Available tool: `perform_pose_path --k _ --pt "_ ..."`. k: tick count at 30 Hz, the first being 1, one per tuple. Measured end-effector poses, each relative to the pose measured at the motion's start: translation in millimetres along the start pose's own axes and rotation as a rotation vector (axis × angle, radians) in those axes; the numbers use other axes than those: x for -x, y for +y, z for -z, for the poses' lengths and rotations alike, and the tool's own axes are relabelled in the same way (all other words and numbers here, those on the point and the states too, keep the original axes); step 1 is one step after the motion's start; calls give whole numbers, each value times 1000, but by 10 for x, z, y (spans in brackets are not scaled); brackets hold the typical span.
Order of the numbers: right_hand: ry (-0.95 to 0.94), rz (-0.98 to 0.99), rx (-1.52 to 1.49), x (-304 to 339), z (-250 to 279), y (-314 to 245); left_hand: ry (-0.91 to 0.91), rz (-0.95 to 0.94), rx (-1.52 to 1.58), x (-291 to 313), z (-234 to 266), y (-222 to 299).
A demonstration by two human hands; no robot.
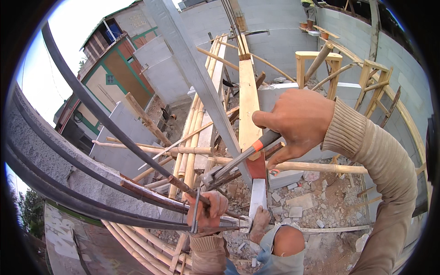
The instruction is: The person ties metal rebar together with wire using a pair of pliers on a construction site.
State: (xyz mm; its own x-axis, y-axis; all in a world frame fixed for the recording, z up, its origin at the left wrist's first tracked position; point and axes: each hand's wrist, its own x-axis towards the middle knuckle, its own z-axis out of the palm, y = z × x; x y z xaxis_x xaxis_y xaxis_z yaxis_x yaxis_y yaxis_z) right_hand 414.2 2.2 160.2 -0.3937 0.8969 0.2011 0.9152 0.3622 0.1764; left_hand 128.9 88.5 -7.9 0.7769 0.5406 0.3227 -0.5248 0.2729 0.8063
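My right hand (295, 126) is closed around the dark grip of a hammer (238, 159) with an orange band and a metal shaft. The hammer's head points down and left, just above my left hand (208, 211). My left hand is curled round a steel reinforcing bar (183, 184), beside a thin bent stirrup (196, 211). Several long dark bars (105, 120) sweep in from the left and meet near this hand. A small orange-and-dark piece (274, 173) shows below my right fingers; I cannot tell what it is.
My bare foot (260, 223) rests on a narrow block ledge (257, 197). A grey metal post (197, 78) slants through the middle. Wooden boards (248, 101) and bamboo poles (321, 167) cross over rubble (302, 201). Grey block walls (288, 50) stand behind; another person (310, 10) is far off.
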Motion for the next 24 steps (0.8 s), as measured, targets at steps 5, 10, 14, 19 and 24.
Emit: perform_pose_path --k 5,10,14,19,24 --pt "380 302 492 82 -10 20 185 49 29 -3 -248 172" --pt "788 333 725 128 -182 -34 140 49 -33 -57 -246 137" --pt "924 158 811 -2 -283 -197 57 63 -106 -10 -62 107" --pt "591 201 539 -102 -233 -78 23 -4 -43 31 -56 27" --pt "-451 -216 -310 -230 -22 -111 48 25 -16 59 -48 -24"
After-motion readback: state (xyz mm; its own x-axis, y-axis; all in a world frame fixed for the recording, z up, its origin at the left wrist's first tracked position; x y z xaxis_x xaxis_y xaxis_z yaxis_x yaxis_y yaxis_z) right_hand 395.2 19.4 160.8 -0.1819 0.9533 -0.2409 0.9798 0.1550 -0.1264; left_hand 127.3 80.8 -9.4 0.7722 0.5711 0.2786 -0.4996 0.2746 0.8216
